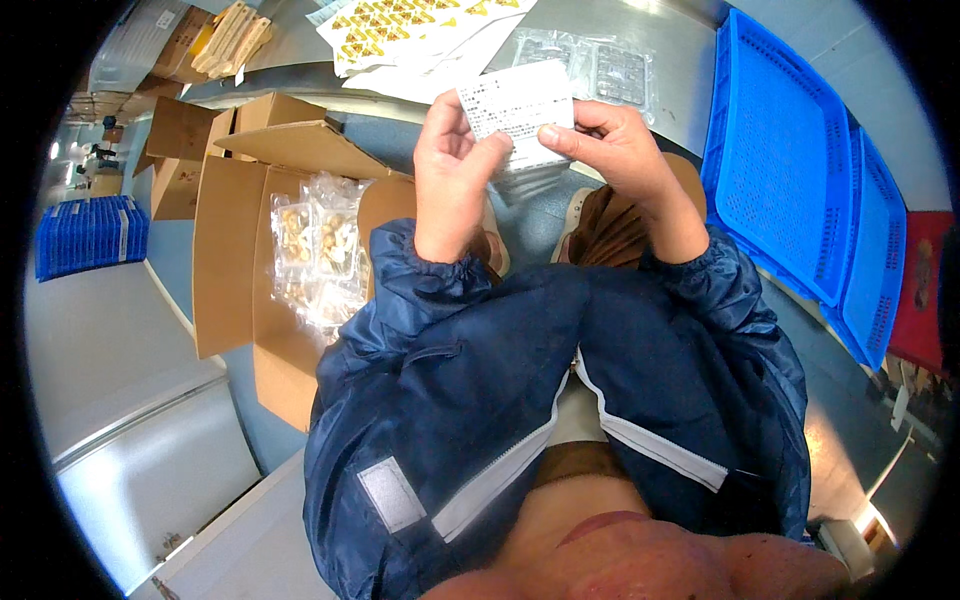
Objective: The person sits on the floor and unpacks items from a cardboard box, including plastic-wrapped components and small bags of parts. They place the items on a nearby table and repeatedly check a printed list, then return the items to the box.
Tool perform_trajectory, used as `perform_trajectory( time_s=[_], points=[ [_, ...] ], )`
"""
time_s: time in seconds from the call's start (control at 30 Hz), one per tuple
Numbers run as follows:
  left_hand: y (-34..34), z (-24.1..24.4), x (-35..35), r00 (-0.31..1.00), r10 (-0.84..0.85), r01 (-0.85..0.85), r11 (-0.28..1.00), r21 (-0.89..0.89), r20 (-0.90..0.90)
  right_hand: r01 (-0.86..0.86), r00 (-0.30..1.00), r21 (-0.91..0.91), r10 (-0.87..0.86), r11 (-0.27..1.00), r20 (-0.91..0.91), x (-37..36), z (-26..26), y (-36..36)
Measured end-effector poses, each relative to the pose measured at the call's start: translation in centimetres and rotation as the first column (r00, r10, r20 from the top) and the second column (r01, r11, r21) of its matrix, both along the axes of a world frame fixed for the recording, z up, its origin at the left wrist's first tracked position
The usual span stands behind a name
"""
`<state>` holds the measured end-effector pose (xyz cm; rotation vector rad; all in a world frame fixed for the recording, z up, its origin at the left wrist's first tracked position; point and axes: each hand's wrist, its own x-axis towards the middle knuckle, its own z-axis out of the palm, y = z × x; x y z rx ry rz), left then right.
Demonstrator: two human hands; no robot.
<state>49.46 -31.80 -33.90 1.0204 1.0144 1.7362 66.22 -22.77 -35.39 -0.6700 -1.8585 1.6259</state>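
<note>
Between my two hands is a small stack of white printed labels or slips (520, 97), held up over my knees. My left hand (452, 176) grips its left edge, thumb on top and fingers curled behind. On the right side, my right hand (626, 146) pinches the stack with the thumb laid across its face. The top piece bears writing; lower layers hang blurred beneath it. Just beyond my hands, clear sealed packs with dark trays (619, 73) lie on a steel table (679, 45). Sheets with yellow printed stickers (397, 30) lie on it to the left.
An open cardboard box (225, 255) stands at my left, holding several clear packs of pale brown food pieces (319, 244). Large blue plastic crates (784, 165) lean at my right. A stack of blue crates (91, 236) and more cartons (176, 161) are farther left.
</note>
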Motion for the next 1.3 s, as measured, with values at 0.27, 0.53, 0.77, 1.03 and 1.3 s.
perform_trajectory(
  time_s=[0.27, 0.53, 0.77, 1.03, 1.3],
  points=[
    [0.6, 0.1, -0.8, 0.962, 0.021, -0.008, 0.999, -0.05, 0.271, -0.063, 0.989, -0.177, 0.038, 0.982, -0.141, -0.9, -0.1, -1.0],
    [-0.6, -0.6, 0.4, 0.986, -0.032, 0.048, 0.994, -0.096, 0.162, 0.011, 0.99, -0.122, -0.029, 0.992, -0.141, -0.3, 0.1, -0.1],
    [-0.6, -0.9, 0.5, 0.993, 0.0, 0.009, 0.997, -0.07, 0.115, 0.021, 0.989, -0.109, -0.037, 0.994, -0.144, -0.3, 0.2, -0.3],
    [0.0, -1.3, 0.1, 0.988, 0.03, -0.017, 0.997, -0.081, 0.153, -0.006, 0.994, -0.118, -0.007, 0.993, -0.112, -0.4, -0.2, -0.1],
    [1.1, 0.0, -0.3, 0.927, 0.034, -0.023, 0.999, -0.034, 0.374, -0.087, 0.989, -0.169, 0.065, 0.982, -0.135, -1.2, -0.8, -1.0]
  ],
)
